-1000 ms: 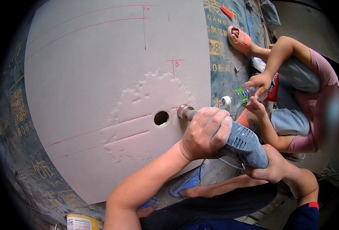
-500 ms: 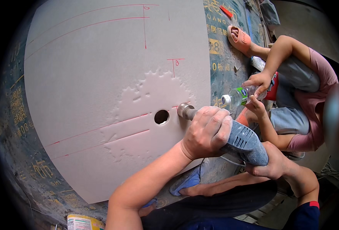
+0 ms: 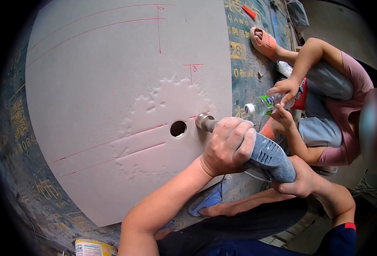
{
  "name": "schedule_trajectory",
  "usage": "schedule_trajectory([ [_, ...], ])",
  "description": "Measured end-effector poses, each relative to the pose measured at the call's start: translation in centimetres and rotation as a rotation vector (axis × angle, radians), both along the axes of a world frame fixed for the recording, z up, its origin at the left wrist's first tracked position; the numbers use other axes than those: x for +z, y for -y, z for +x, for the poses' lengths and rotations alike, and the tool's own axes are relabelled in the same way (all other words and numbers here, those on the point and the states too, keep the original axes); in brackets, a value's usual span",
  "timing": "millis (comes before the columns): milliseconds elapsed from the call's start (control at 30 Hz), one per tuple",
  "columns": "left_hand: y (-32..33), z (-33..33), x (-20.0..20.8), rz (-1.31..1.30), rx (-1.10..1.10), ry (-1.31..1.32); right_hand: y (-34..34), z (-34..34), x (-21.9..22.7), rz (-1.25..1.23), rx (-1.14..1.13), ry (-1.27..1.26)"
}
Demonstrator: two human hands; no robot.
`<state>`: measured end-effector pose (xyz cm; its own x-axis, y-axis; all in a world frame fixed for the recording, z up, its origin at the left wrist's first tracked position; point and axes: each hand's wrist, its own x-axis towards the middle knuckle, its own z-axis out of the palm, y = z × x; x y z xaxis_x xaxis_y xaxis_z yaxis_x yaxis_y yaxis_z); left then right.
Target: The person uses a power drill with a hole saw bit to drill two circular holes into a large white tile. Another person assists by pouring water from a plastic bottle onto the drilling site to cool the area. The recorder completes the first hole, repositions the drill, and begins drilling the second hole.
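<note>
Both hands hold a dusty blue-grey power drill (image 3: 270, 154) with a short metal hole saw (image 3: 203, 121) at its front. My left hand (image 3: 231, 143) wraps round the front of the drill, just behind the hole saw. At the back end, my right hand (image 3: 298, 177) grips the body. The hole saw is down at the pale tile slab (image 3: 99, 94), beside a short red mark; its cutting edge is hidden. To its left, a round hole (image 3: 178, 129) passes through the slab. Wet, ragged-edged slurry surrounds the hole, and red lines cross the surface.
At the right a co-worker in a pink shirt (image 3: 352, 81) crouches, both hands on a clear bottle (image 3: 263, 105) with a white cap, pointed toward the drill. Printed dark sheeting (image 3: 47, 170) lies under the slab. A yellow-and-white tub (image 3: 95, 247) stands at the bottom left.
The whole view has shifted very slightly to the left. Both hands keep the same grip, and the drill stays at the same place on the slab.
</note>
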<state>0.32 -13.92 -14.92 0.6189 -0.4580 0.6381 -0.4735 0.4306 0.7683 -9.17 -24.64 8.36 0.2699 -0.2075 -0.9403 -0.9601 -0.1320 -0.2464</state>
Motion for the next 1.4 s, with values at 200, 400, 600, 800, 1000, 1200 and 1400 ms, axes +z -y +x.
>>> schedule_trajectory([
  [200,-0.2,-0.3,0.3,0.028,0.005,-0.014,-0.3,0.0,0.0,-0.033,0.064,-0.001],
  [400,-0.4,-0.4,0.3,0.029,0.014,-0.012,-0.7,-0.1,-0.1,-0.053,0.083,0.004],
  [600,-0.6,-0.5,0.3,0.025,0.020,-0.010,-0.9,-0.3,-0.1,-0.047,0.093,0.000],
  [800,-0.9,-0.9,0.0,0.020,0.027,0.000,-1.5,-0.2,0.1,-0.059,0.141,-0.013],
  [1000,-1.3,-0.9,0.0,0.015,0.026,-0.022,-2.0,0.0,0.1,-0.059,0.148,-0.026],
  [1200,-1.7,-0.8,-0.1,0.004,0.036,-0.036,-2.6,1.1,0.5,-0.075,0.174,-0.036],
  [1400,-1.8,-0.5,-0.2,-0.005,0.043,-0.062,-2.8,2.6,0.9,-0.063,0.176,-0.077],
])
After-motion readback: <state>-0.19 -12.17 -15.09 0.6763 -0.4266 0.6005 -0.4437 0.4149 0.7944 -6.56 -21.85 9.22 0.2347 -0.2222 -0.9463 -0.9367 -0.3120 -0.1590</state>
